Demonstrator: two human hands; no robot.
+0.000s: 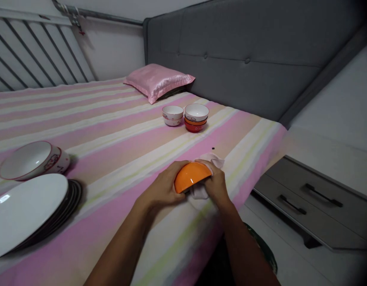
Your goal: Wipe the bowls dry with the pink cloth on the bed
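Observation:
An orange bowl (pixel 193 176) is tilted on its side between my two hands, its glossy outside facing up toward me. My left hand (pixel 165 183) grips its left edge, thumb low and fingers over the top. On the other side my right hand (pixel 216 180) holds the bowl together with a pale cloth (pixel 213 159). Part of the cloth hangs below the bowl, and the bowl's inside is hidden. Beyond my hands stand a stack of two white bowls (pixel 172 113) and a taller stack of white, orange and red bowls (pixel 196 115).
On the striped bed sheet (pixel 112 159), large white bowls (pixel 31 159) and a stack of plates (pixel 31 210) sit at the left. A pink pillow (pixel 158 79) lies by the grey headboard (pixel 231 39). A drawer cabinet (pixel 314 198) stands right of the bed.

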